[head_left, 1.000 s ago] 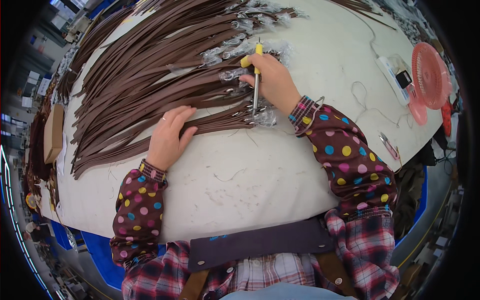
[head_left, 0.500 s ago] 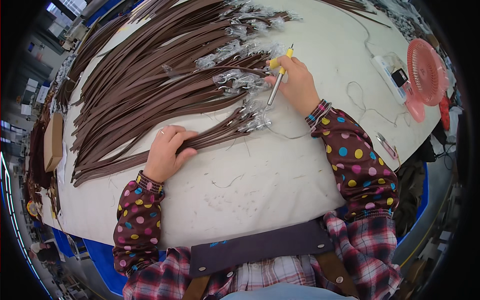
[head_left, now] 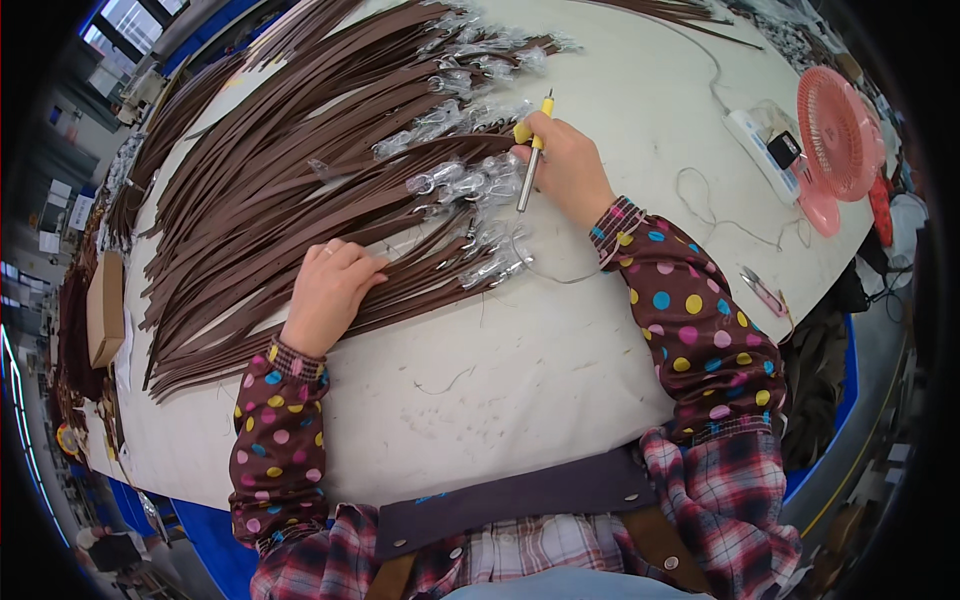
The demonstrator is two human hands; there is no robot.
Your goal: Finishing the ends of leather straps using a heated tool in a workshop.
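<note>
My left hand (head_left: 335, 290) lies palm down over the nearest bundle of brown straps (head_left: 400, 303), its fingers bent and drawn together. A brown strap (head_left: 425, 248) runs out from under its fingertips, which are partly hidden. Clear plastic film wraps the metal hardware (head_left: 490, 262) at the straps' right ends. In my right hand (head_left: 570, 168) is a pen-shaped tool with a yellow handle and silver barrel (head_left: 531, 172). It slants beside the wrapped ends, dark tip upward and silver end downward. A thin grey cord (head_left: 560, 280) loops below it.
More brown straps (head_left: 270, 170) cover the left and far table. To the right are a white power strip (head_left: 765, 155), a pink fan (head_left: 840, 135) and small pink-handled snips (head_left: 765, 290). A cardboard box (head_left: 105, 310) stands at the left edge. Loose thread lies on the table (head_left: 500, 400).
My left thumb has drawn in toward the fingers, and the near straps have spread apart. My right hand and its tool have shifted slightly left, along with the whole view.
</note>
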